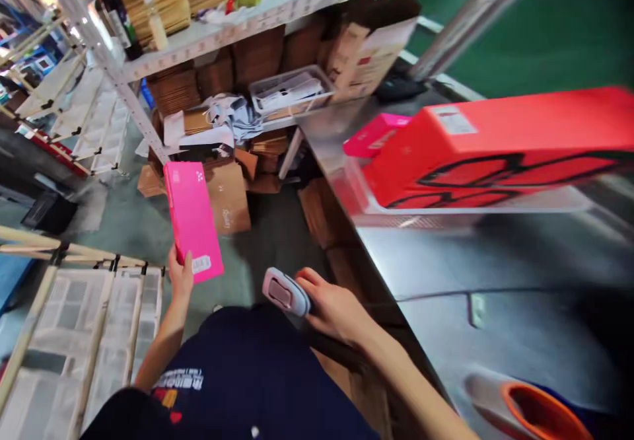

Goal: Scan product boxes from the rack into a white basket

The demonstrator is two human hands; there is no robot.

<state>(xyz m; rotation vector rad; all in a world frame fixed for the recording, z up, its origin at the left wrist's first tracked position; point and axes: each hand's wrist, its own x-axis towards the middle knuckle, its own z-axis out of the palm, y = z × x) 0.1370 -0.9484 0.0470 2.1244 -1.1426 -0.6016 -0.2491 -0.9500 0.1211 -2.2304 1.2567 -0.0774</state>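
Observation:
My left hand (pixel 180 275) grips the lower end of a flat bright pink box (pixel 192 219) with a white label near its bottom, held upright over the floor. My right hand (pixel 333 308) holds a grey handheld scanner (pixel 284 291), its head pointing left toward the pink box. Both hands are low, in front of my dark shirt. On the steel table (pixel 446 261) to the right lies a long red box (pixel 500 146) with black markings. A smaller pink box (pixel 375 135) rests just behind the red box's left end.
A metal shelf rack (pixel 208 40) stands ahead, stacked with cardboard, bottles and a clear tray (pixel 290 91). Cardboard boxes (pixel 228 195) sit on the floor below. White sack holders on wooden frames (pixel 84 334) stand at left. An orange-rimmed container (pixel 539 410) sits at bottom right.

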